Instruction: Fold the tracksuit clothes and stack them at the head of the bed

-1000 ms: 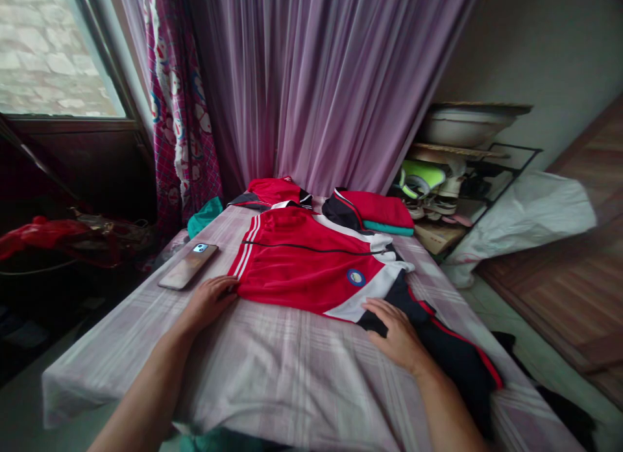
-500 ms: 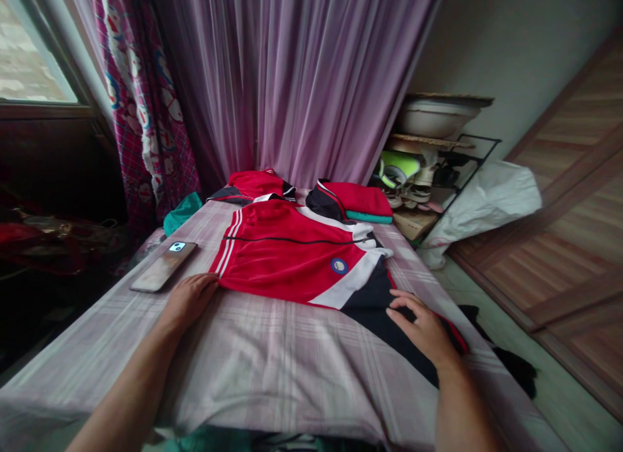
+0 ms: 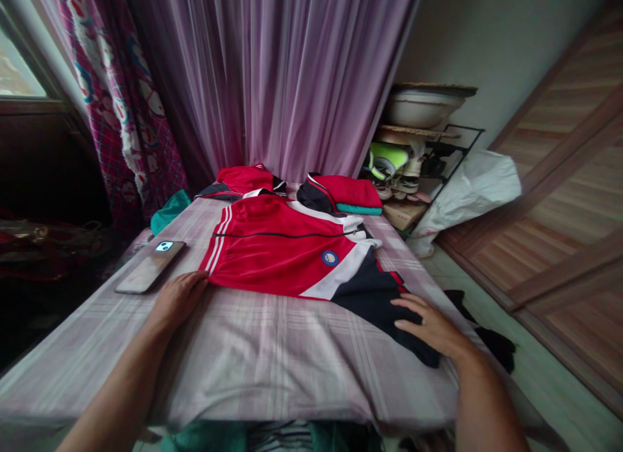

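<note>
A red, white and navy zip jacket (image 3: 272, 263) lies spread on the table, with a round blue badge on its chest and its collar to the right. At the near corner of the striped hem, my left hand (image 3: 181, 296) has its fingers together, closed on the fabric edge. My right hand (image 3: 431, 322) rests at the navy sleeve (image 3: 374, 302), fingers apart, its thumb and fingertips over the cloth. The sleeve slants toward me, its cuff end beside the right wrist.
A phone (image 3: 150, 268) lies left of the jacket on the checked tablecloth (image 3: 272, 367). Behind are a red garment (image 3: 246, 178) and a folded red and navy stack (image 3: 348, 189). A shoe rack (image 3: 450, 156) and white sack (image 3: 474, 186) stand to the right.
My right hand has moved from the jacket's white stripe down along the navy sleeve, which now lies shorter on the table. My left hand stays at the hem. The view has swung right.
</note>
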Available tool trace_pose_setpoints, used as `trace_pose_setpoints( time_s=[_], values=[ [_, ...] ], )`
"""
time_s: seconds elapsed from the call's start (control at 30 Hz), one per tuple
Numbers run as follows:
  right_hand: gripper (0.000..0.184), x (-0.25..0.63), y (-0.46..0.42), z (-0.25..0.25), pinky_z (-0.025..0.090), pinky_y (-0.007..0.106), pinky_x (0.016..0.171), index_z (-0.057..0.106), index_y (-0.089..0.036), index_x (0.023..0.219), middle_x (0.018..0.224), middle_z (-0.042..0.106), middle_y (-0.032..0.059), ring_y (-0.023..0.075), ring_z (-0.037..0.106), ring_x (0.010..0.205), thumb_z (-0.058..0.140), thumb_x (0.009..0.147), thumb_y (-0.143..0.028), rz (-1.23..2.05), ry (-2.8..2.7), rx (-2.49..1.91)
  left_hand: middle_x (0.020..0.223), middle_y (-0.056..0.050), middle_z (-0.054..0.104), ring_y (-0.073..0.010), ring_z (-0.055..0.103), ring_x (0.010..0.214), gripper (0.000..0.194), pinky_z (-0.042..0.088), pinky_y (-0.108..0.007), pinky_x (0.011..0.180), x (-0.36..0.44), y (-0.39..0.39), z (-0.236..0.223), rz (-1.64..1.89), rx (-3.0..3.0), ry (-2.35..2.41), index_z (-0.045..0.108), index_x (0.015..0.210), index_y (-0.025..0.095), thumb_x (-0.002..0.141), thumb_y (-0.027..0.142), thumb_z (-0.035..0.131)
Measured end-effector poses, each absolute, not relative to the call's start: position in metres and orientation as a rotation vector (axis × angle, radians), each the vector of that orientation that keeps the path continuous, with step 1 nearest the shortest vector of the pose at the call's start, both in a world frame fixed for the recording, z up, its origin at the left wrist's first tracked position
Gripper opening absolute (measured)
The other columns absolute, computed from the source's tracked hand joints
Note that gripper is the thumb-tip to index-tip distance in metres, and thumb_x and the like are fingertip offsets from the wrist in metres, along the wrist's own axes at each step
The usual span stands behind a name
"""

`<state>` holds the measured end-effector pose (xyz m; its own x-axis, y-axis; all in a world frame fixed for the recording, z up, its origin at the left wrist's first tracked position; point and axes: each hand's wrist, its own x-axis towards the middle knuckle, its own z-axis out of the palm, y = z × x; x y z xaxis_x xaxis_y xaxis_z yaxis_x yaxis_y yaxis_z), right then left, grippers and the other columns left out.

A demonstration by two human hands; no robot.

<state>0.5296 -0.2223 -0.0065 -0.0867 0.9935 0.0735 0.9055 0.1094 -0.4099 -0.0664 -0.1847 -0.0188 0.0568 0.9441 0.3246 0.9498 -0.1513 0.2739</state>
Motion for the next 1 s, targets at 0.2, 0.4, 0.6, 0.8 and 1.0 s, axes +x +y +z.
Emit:
trace_pose_setpoints(
  time_s=[0.2, 0.4, 0.6, 0.8, 1.0],
  values=[
    [0.034, 0.521, -0.213, -0.002, 0.056, 0.036, 0.075, 0.074, -0.029, 0.088, 0.09, 0.077, 0.0058, 0.0267, 0.072, 0.084, 0.049, 0.082, -0.051, 0.2, -1.906, -1.906, 0.109, -0.013, 0.076, -0.0289, 0.071, 0.101, 0.053, 0.055, -0.04, 0.093, -0.069, -0.183, -0.023, -0.748, -2.31, -2.0, 0.071, 0.104, 0.019, 0.086, 0.057, 0.038],
    [0.033, 0.52, -0.192, 0.028, 0.054, 0.035, 0.07, 0.073, -0.027, 0.092, 0.086, 0.077, 0.0039, 0.0263, 0.071, 0.08, 0.055, 0.077, -0.051, 0.277, -1.754, -1.822, 0.109, -0.012, 0.076, -0.0281, 0.071, 0.101, 0.051, 0.055, -0.039, 0.093, -0.072, -0.182, -0.027, -0.814, -2.314, -1.995, 0.071, 0.104, 0.021, 0.085, 0.058, 0.041],
    [0.036, 0.505, -0.143, 0.06, 0.056, 0.037, 0.077, 0.071, -0.025, 0.105, 0.097, 0.076, 0.0057, 0.026, 0.071, 0.087, 0.065, 0.074, -0.041, 0.277, -1.735, -1.753, 0.108, -0.012, 0.076, -0.0283, 0.071, 0.1, 0.052, 0.055, -0.04, 0.093, -0.071, -0.182, -0.027, -0.836, -2.296, -2.01, 0.071, 0.104, 0.021, 0.086, 0.059, 0.039],
    [0.034, 0.477, -0.087, 0.057, 0.044, 0.044, 0.108, 0.071, -0.019, 0.106, 0.125, 0.067, 0.0131, 0.028, 0.06, 0.121, 0.056, 0.077, -0.029, 0.113, -1.901, -1.545, 0.108, -0.013, 0.076, -0.0289, 0.071, 0.1, 0.055, 0.055, -0.04, 0.092, -0.069, -0.184, -0.024, -0.832, -2.292, -2.028, 0.071, 0.103, 0.02, 0.087, 0.06, 0.037],
    [0.053, 0.505, -0.125, 0.043, 0.043, 0.044, 0.108, 0.064, -0.022, 0.126, 0.135, 0.062, 0.0115, 0.0291, 0.055, 0.127, 0.06, 0.08, -0.048, 0.118, -1.886, -1.698, 0.11, -0.014, 0.075, -0.0289, 0.07, 0.102, 0.055, 0.054, -0.04, 0.095, -0.069, -0.184, -0.026, -0.83, -2.297, -2.03, 0.071, 0.106, 0.019, 0.087, 0.058, 0.038]
  ],
)
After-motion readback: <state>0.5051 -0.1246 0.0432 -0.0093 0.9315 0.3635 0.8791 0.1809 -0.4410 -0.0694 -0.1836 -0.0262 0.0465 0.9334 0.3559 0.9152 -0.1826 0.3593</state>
